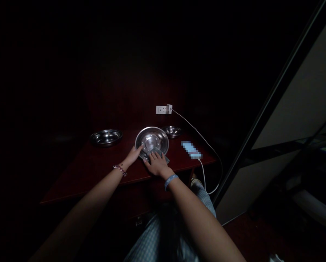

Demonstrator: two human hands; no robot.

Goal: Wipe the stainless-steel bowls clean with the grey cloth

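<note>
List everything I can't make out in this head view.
All in the head view:
Left hand: most fingers hidden behind the metal bowl.
Gray cloth: partly covered by the right hand.
Phone: display obscured by pixelation.
Blue wristband: marking too small.

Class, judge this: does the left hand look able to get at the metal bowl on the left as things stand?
Probably yes: no object shows between the left hand and the left metal bowl, though the hand would likely have to let go of the tilted bowl first.
</note>
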